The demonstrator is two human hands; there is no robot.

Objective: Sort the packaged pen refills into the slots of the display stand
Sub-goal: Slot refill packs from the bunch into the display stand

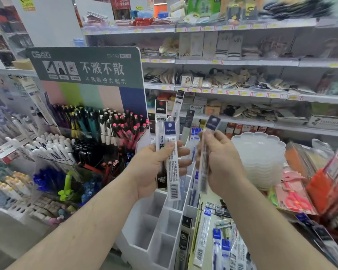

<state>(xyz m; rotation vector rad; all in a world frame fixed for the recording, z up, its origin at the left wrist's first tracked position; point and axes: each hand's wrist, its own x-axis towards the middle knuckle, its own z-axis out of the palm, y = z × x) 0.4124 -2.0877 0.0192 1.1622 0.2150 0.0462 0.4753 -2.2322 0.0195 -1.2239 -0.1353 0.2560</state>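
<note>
Plastic refill packets [172,164]: your left hand [154,168] pinches a fanned bunch, thumb on front.
Single packet [204,162]: your right hand [219,160] grips it upright, just beside the bunch.
Handling: light, slim, probably slippery; hold mid-length so they don't bend.
White display stand [156,230]: below both hands; near slots look empty, some far slots hold refills.
Loose packets [222,240]: under your right forearm.
</note>
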